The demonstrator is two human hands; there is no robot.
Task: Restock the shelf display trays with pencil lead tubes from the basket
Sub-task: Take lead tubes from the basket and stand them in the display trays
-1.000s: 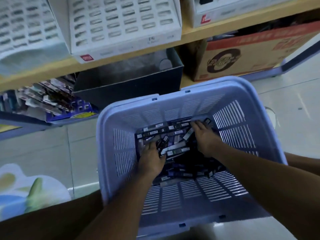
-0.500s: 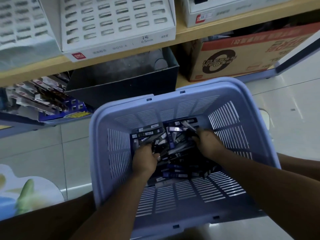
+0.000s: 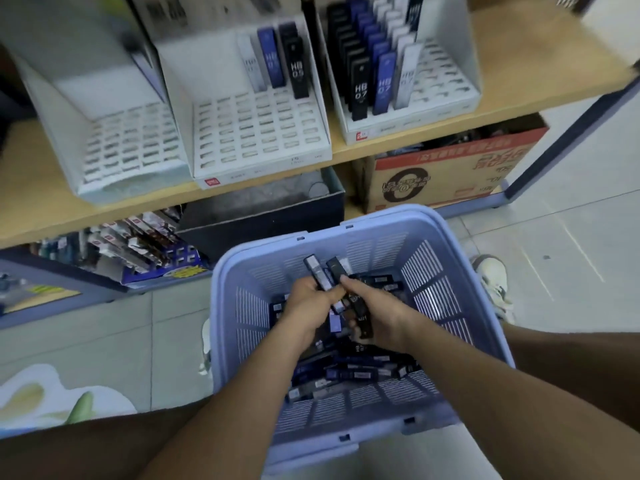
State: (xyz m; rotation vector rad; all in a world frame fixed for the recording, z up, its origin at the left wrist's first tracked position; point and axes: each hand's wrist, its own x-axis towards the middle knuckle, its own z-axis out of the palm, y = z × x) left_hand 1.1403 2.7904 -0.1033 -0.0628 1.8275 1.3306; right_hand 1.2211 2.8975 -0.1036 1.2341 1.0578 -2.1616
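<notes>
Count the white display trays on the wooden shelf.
3: the left tray looks empty, the middle tray holds a few tubes, the right tray holds many. A blurred white corner at top right may be a fourth.

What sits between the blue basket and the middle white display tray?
In the head view, a dark open box under the wooden shelf edge separates basket from tray.
</notes>
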